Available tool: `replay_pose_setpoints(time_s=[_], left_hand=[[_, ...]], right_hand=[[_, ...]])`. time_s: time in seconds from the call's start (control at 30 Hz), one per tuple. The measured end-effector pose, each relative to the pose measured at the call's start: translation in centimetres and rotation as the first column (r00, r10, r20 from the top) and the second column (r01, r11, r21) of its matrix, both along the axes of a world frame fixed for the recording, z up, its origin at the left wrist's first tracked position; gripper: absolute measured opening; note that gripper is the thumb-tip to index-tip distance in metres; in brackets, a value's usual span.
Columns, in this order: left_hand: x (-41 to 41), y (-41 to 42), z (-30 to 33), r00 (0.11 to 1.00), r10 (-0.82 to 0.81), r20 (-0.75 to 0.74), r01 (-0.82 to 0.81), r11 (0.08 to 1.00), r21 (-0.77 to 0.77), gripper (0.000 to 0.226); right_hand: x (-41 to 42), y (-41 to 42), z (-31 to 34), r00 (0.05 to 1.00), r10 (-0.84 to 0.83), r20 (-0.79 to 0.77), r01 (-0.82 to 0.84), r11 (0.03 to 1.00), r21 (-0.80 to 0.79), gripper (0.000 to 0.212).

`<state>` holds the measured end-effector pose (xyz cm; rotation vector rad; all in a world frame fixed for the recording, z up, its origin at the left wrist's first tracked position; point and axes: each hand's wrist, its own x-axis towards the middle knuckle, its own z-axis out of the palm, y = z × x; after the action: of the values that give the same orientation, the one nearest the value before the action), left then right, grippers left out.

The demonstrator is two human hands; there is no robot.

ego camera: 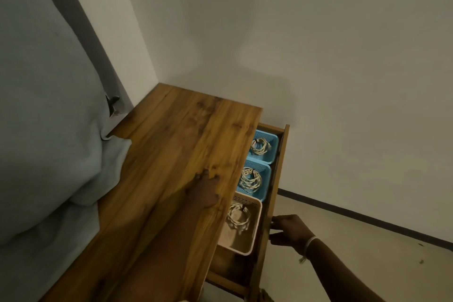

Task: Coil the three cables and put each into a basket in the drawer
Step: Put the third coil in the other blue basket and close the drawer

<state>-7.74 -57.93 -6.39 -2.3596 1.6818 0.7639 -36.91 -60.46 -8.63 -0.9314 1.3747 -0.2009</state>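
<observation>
Resting flat on the brown wooden tabletop [171, 154], the left hand [203, 190] is spread and holds nothing. The open wooden drawer [279, 169] has its front touched by the relaxed right hand [286, 229]. One coiled cream cable is seen in each basket: far blue [260, 146], middle blue [250, 179], near beige [237, 214].
</observation>
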Motion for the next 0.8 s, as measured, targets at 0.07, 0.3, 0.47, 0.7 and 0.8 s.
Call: replay_pose_setpoints(time_s=[0.07,0.3,0.47,0.7,0.8], left_hand=[[-0.2,0.1,0.2,1.000,-0.011,0.009,0.011,1.000,0.018,0.077],[-0.5,0.4,0.3,1.000,0.022,-0.018,-0.022,1.000,0.007,0.078],[-0.6,0.5,0.6,0.997,0.050,-0.065,-0.052,0.998,-0.023,0.074],[-0.5,0.5,0.1,0.998,0.051,-0.044,-0.052,0.998,-0.027,0.075],[-0.5,0.4,-0.2,0.997,0.055,-0.051,-0.056,0.998,-0.022,0.075]], right_hand=[[1.7,-0.2,0.0,0.999,0.031,0.014,-0.031,0.999,0.011,0.027],[5.7,-0.4,0.7,0.958,0.267,0.100,-0.269,0.963,0.006,0.025],[8.6,-0.3,0.4,0.975,0.109,0.194,-0.133,0.984,0.117,0.022],[11.3,1.1,1.1,0.967,0.015,0.254,-0.065,0.980,0.188,0.026],[11.1,0.9,1.5,0.971,0.025,0.236,-0.073,0.978,0.195,0.022]])
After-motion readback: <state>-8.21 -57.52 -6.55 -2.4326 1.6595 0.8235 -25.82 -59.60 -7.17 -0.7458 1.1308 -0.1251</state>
